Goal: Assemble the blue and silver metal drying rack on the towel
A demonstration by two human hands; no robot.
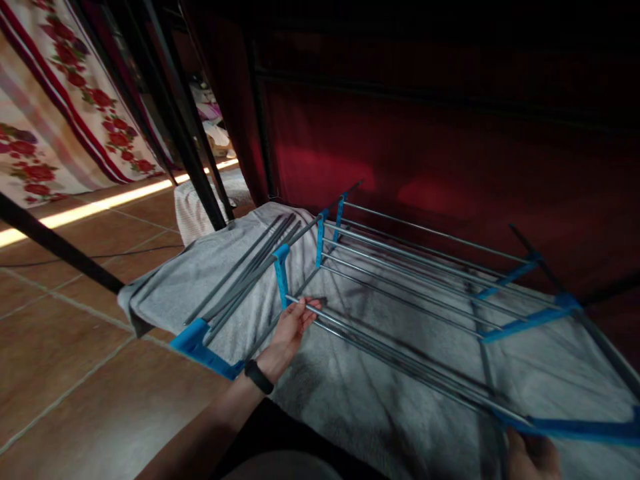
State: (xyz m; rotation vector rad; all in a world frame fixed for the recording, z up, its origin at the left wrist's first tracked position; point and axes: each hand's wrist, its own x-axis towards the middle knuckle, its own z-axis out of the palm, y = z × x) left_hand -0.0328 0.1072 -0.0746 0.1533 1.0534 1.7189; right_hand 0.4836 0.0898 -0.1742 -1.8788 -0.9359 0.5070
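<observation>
left hand (294, 323) pinches a rod (350, 329); can't tell if right hand (533, 457) grips; tiled floor (85, 380) stretches past blanket edge (145, 300).

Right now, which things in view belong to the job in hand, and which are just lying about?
Job in hand:
front metal rods, pinched by the left hand
blue brackets
grey rods at left
right hand, by the near right bracket

Surroundings:
grey blanket underneath
red cloth behind
floral cloth
floor cable
</observation>
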